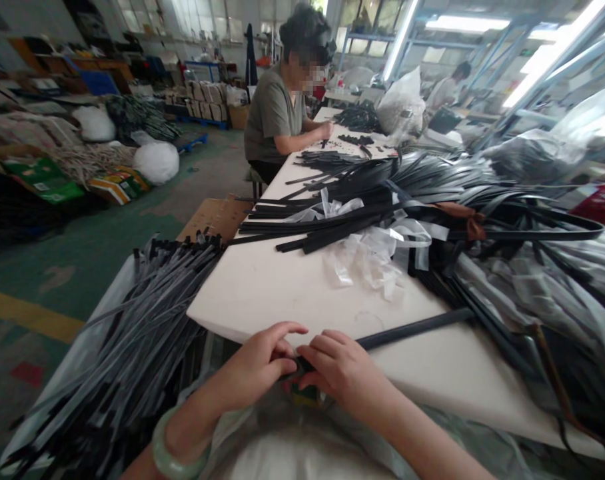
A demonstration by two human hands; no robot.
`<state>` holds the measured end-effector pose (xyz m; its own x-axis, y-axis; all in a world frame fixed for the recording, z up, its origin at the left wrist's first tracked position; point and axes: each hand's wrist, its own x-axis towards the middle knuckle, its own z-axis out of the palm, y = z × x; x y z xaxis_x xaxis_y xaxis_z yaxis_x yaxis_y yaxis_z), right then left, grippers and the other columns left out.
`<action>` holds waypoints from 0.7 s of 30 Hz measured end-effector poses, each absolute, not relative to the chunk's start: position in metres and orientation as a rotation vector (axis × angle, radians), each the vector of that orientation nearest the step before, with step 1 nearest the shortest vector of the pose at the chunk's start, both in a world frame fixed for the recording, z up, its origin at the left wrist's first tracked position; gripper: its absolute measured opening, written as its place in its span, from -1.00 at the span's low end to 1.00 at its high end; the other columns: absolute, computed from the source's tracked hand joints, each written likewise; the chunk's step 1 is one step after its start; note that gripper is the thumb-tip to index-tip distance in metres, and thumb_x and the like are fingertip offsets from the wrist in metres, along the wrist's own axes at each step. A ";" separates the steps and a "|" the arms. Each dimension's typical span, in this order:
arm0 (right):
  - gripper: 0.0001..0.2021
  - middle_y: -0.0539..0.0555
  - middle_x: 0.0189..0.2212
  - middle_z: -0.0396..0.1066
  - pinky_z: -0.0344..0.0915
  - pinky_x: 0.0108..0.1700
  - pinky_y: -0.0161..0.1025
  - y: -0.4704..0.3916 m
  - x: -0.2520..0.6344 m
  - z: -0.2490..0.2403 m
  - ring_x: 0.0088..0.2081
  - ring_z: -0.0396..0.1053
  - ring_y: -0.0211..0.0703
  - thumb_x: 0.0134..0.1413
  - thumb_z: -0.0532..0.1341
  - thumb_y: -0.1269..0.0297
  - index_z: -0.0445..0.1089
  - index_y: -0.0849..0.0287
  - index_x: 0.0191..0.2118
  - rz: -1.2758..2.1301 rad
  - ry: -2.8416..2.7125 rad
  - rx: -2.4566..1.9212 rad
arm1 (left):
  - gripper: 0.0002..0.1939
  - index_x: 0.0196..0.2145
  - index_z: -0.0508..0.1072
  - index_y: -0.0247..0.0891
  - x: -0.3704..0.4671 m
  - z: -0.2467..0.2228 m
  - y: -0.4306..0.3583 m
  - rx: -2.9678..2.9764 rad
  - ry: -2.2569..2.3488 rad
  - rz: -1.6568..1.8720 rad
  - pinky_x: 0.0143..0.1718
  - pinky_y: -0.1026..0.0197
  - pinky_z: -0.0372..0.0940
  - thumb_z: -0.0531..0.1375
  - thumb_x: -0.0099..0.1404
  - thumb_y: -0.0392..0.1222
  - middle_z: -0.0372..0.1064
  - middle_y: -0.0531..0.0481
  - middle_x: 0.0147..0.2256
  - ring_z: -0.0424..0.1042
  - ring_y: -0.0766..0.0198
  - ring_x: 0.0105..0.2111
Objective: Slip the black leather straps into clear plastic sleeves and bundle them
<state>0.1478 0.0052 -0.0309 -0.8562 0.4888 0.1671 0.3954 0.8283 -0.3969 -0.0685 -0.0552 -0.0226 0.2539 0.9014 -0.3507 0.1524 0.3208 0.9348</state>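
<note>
While the left hand (267, 360) and right hand (340, 365) pinched one end of a long, flat black strip (415, 328) by the near edge, the white tabletop (262, 283) carried its length, likely steadying it.

**Pale green bangle, bare forearms**

The bangle (162, 445), thick, rounded and smooth, circles the person's left forearm (215, 401). Past it, the left hand (266, 358) is bare. Right of the bangle, the right hand (336, 363) and forearm (425, 430) are bare too. Also right of it, pale, creased clothing (287, 448) covers the lap, its details blurred.
</note>
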 end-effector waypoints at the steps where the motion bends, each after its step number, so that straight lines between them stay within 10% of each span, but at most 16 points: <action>1: -0.67 0.10 -0.32 0.46 0.34 -0.16 -0.07 0.006 0.152 -0.030 -0.25 0.39 -0.01 0.09 0.32 0.12 0.44 0.20 -0.09 0.502 -2.745 -0.702 | -0.44 0.11 0.27 -0.23 -0.068 -0.023 -0.055 1.131 1.225 0.709 -0.38 0.28 0.26 0.12 0.12 -0.40 0.34 0.15 -0.48 0.38 0.33 -0.49; 21: -0.82 0.07 -0.36 0.45 0.30 -0.21 -0.10 0.018 0.161 -0.003 -0.29 0.39 -0.02 0.14 0.30 0.22 0.47 0.18 -0.17 0.540 -2.896 -0.705 | -0.42 0.08 0.33 -0.25 -0.055 -0.021 -0.043 1.090 1.124 0.738 -0.37 0.25 0.32 0.16 0.06 -0.43 0.43 0.10 -0.46 0.44 0.29 -0.47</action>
